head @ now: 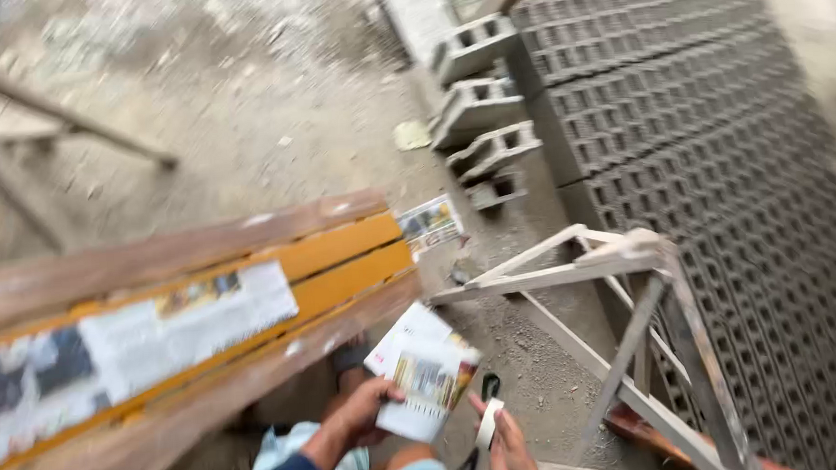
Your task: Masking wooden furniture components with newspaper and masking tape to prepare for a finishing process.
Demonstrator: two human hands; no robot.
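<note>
The scene is lit by soft, even daylight, and no hard shadows are cast; the source cannot be told. Only a dim patch is seen under the wooden surface. Strong motion blur is spread over the whole picture, worst at the left edge and top, where the ground is smeared. The stacked grey blocks are rendered a little sharper. The printed sheet is washed pale, its print unreadable. Straight edges are bent slightly near the corners. No glare is seen.
</note>
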